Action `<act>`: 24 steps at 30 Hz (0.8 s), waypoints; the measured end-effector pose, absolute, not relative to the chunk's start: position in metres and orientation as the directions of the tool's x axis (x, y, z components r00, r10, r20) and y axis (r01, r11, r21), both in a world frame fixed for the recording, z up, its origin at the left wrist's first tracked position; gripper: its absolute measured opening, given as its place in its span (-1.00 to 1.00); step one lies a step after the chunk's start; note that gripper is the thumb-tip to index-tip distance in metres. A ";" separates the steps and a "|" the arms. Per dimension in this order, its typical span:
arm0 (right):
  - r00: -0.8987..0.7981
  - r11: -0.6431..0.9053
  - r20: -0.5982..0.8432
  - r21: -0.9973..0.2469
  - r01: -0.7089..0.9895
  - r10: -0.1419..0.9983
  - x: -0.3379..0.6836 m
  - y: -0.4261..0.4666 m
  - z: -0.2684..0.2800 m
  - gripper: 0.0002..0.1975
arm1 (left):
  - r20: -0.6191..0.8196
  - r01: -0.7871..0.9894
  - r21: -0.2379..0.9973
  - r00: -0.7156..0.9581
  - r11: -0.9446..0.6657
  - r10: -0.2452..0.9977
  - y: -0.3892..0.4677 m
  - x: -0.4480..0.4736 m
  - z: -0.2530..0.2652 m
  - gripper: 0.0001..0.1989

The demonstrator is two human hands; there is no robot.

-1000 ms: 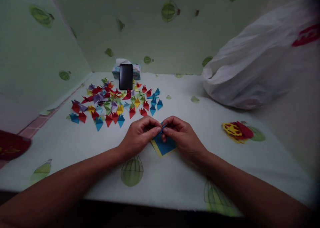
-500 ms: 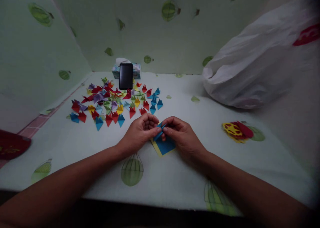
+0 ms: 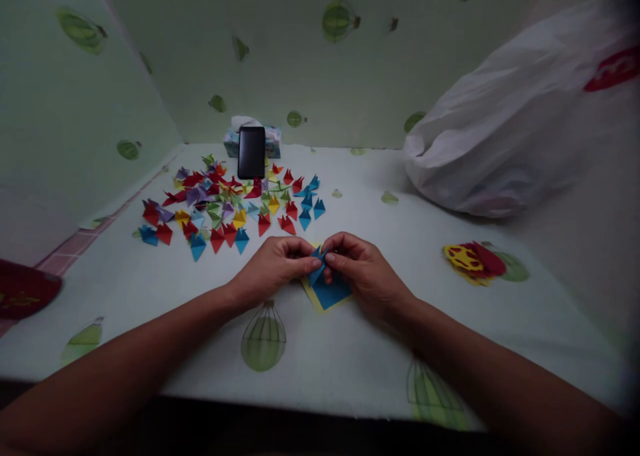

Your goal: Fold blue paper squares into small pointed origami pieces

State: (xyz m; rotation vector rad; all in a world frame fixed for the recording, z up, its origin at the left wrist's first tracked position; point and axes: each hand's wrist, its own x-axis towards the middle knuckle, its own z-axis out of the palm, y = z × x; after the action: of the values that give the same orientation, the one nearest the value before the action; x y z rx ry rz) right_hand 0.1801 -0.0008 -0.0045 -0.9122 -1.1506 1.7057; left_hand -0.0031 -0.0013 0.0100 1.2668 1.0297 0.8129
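Between my left hand (image 3: 280,264) and my right hand (image 3: 357,266), a small folded blue origami piece (image 3: 316,274) is pinched by thumbs and fingertips. It has a pointed lower end and pointed tips at the top, partly hidden by my fingers. Beneath it, a stack of square paper (image 3: 334,295) lies on the table, blue on top with yellow showing at the edges. Ahead and to the left spreads a group of folded origami pieces (image 3: 229,235) in red, blue, yellow, green and purple.
A phone (image 3: 251,153) leans on a tissue box (image 3: 273,141) behind the folded pieces. A large white plastic bag (image 3: 480,129) fills the back right. Yellow and red cut-outs (image 3: 467,259) lie on the right. A dark red object (image 3: 27,289) sits at the left edge.
The blue piece has turned, so its broad face and pointed lower end now show more. My left fingers have shifted slightly and look less curled; my right hand has barely moved.
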 end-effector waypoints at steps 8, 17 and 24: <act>-0.408 -0.245 -0.119 -0.931 -0.272 0.905 0.181 0.001 -0.005 -0.79 | -0.174 0.081 0.985 0.364 0.155 0.915 -0.001 -0.004 0.011 -0.82; -0.379 -0.194 -0.096 -0.953 -0.230 0.920 0.181 0.002 -0.006 -0.79 | -0.180 -0.099 0.966 0.395 0.237 0.901 -0.003 0.001 0.008 -0.72; -0.360 -0.182 -0.085 -0.953 -0.243 0.929 0.180 0.000 -0.008 -0.82 | -0.190 -0.088 0.965 0.415 0.247 0.890 -0.002 0.000 0.008 -0.74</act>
State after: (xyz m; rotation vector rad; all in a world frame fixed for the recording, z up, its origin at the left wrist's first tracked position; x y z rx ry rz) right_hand 0.1802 -0.0001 -0.0082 -0.9072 -1.1740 1.6870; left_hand 0.0000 -0.0017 0.0075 1.1161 0.9067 0.8090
